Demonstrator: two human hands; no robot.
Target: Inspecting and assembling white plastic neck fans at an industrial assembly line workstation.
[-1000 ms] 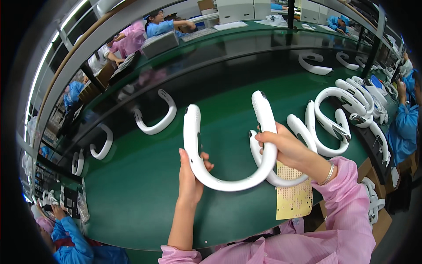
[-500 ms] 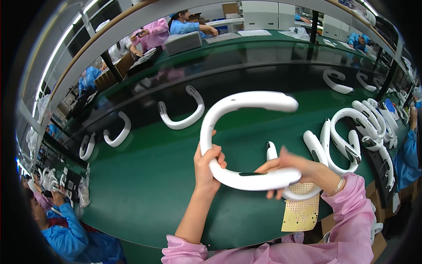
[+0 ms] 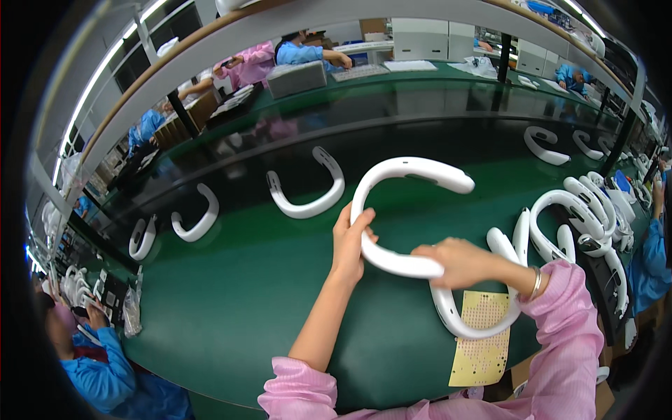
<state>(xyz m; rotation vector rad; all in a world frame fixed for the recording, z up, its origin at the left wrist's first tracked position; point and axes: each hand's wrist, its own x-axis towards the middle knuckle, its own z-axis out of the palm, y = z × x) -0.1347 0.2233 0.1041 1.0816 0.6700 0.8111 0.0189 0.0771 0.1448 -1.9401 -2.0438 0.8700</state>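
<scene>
A white C-shaped neck fan is held up over the green bench, its gap facing right. My left hand is closed around its left bend, thumb across the front. At the lower arm, my right hand has its fingers curled at the end, the fingertips partly hidden. Under the right wrist lies another white neck fan, its lower curve on a yellow perforated sheet.
More neck fans stand across the bench: one ahead, two farther left, several along the far right. A cluster of neck fans crowds the right side by a black tray. A metal rail crosses above; co-workers sit around.
The neck fan has tilted and moved slightly right, its lower arm higher. My right hand has risen and closed in on that arm's end. My left hand has moved up and right.
</scene>
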